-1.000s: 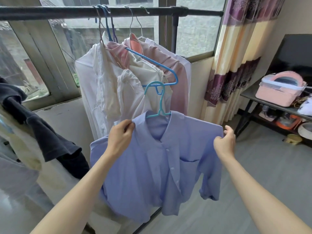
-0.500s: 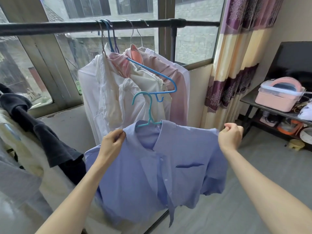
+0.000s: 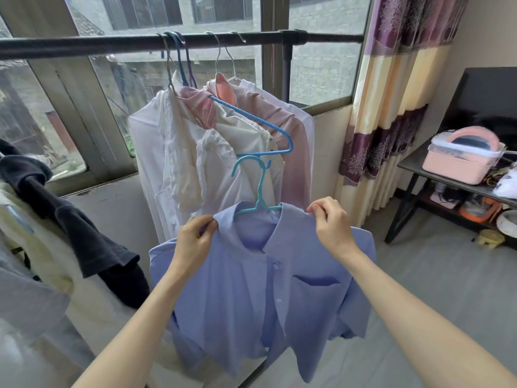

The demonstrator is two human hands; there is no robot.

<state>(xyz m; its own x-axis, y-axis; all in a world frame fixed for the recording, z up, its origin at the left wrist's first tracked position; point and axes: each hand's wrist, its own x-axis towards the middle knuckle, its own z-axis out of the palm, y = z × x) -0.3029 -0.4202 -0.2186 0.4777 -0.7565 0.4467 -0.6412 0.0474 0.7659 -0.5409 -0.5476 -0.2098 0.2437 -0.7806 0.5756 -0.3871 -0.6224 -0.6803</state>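
A light blue button-up shirt point(image 3: 251, 298) hangs on a turquoise hanger point(image 3: 258, 189). The hanger's hook sits just under the bottom bar of a blue hanger point(image 3: 268, 128) that hangs from the black rail point(image 3: 112, 44); whether they touch I cannot tell. My left hand point(image 3: 193, 245) pinches the shirt's left collar edge. My right hand point(image 3: 330, 222) pinches the shirt at the right side of the collar. Both hands hold the shirt in front of the other hung clothes.
White and pink garments point(image 3: 195, 152) hang on the rail behind the shirt. Dark and pale clothes point(image 3: 64, 228) are draped at the left. A curtain point(image 3: 391, 107) hangs at the right, beside a dark table point(image 3: 411, 166) with a pink box point(image 3: 461, 161). Grey floor lies below.
My right hand has come in from the shirt's right shoulder to the collar. The shirt and turquoise hanger have shifted right and up toward the blue hanger.
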